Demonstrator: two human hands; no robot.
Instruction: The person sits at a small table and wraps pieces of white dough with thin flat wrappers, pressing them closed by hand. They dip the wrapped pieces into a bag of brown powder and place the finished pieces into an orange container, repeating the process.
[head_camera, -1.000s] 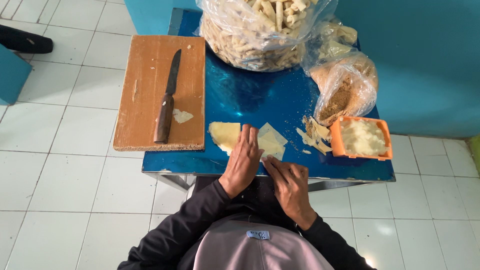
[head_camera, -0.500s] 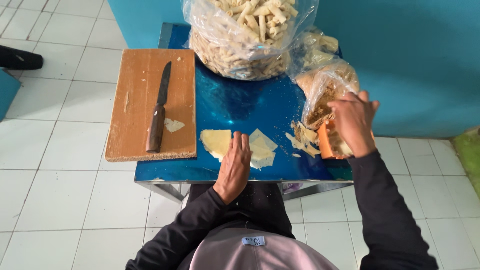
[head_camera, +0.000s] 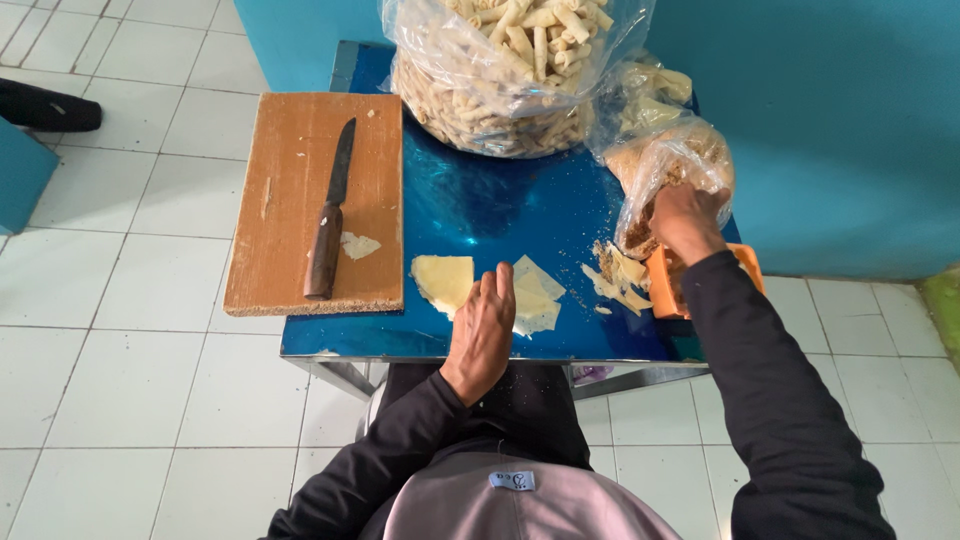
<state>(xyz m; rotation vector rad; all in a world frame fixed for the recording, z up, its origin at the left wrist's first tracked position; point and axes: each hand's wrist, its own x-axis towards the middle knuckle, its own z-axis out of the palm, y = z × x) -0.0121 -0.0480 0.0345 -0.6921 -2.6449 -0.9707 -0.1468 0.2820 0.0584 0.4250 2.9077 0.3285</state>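
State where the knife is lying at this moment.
In the head view the knife lies on the wooden cutting board at the left of the blue table, blade pointing away, beside a pale scrap, well left of the left hand.

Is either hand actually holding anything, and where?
Left hand holds nothing, resting flat on pale sheets. Right hand reaches into a plastic bag; any grip is hidden.

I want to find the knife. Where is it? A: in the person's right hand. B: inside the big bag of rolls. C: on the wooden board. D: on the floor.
C: the knife lies flat on the wooden board, with no hand on it; the right hand is over at the small plastic bag.
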